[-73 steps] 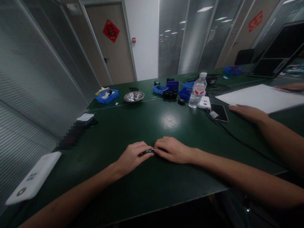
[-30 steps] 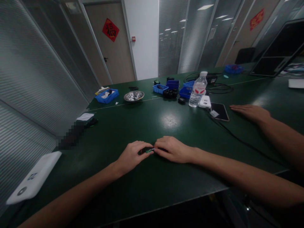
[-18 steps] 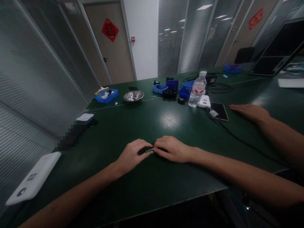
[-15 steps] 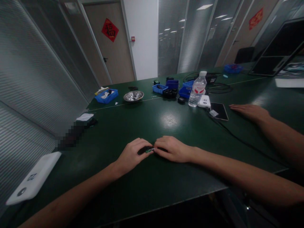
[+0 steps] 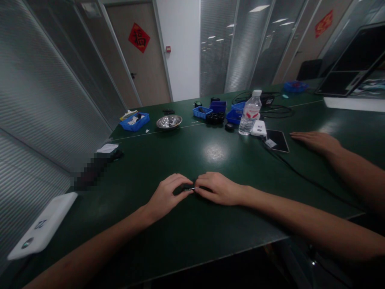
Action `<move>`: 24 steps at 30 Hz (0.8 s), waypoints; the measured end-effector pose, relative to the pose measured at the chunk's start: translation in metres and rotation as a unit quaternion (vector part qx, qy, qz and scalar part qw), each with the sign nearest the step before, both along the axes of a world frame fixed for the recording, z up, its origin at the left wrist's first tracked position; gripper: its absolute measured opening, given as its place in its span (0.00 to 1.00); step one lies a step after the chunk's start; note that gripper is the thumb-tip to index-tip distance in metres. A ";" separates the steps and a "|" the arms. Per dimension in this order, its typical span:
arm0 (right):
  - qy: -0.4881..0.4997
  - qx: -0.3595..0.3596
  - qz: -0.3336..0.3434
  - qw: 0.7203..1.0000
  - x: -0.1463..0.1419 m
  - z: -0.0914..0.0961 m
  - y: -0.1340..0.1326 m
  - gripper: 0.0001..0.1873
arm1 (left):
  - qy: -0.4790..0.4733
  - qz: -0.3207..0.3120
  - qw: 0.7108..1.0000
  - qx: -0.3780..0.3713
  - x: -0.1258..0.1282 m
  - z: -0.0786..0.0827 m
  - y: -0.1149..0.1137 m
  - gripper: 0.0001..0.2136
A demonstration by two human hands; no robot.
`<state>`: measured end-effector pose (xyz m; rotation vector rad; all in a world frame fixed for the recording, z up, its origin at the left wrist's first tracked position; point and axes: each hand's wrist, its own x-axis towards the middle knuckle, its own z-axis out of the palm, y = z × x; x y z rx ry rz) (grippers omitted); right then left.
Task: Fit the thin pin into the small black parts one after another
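Observation:
My left hand (image 5: pixel 168 195) rests on the dark green table with thumb and fingers closed around a small black piece (image 5: pixel 187 187). A thin silvery strip (image 5: pixel 195 188) bridges the gap between the two hands. My right hand (image 5: pixel 217 188) lies beside it, palm down, its thumb and fingertips pinched at the other end of that strip. Whatever sits inside the right-hand fingers is mostly hidden. The fingertips of both hands nearly meet.
Another person's hand (image 5: pixel 315 142) lies flat at the right, near a phone (image 5: pixel 277 140) and a cable (image 5: pixel 300 173). Beyond stand a water bottle (image 5: pixel 250 114), a metal bowl (image 5: pixel 169 122) and blue trays (image 5: pixel 135 121). A white device (image 5: pixel 43 224) lies at left.
The black piece has turned slightly in my left fingers, so its green side no longer shows. A white slab at the far right has shifted left. My right hand stays in place.

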<state>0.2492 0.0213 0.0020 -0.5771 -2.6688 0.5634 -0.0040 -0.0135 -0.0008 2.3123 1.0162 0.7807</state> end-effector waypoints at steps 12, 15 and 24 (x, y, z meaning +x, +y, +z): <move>-0.002 0.001 -0.006 1.000 0.000 0.000 0.000 0.13 | -0.050 0.011 0.999 -0.015 -0.001 0.003 0.001 0.04; -0.005 -0.003 -0.021 1.000 0.000 0.002 0.000 0.13 | -0.065 0.033 0.997 -0.024 -0.001 0.003 0.001 0.04; -0.005 -0.011 -0.056 0.998 0.002 -0.002 0.003 0.12 | -0.071 0.104 0.989 -0.079 -0.006 -0.003 0.011 0.10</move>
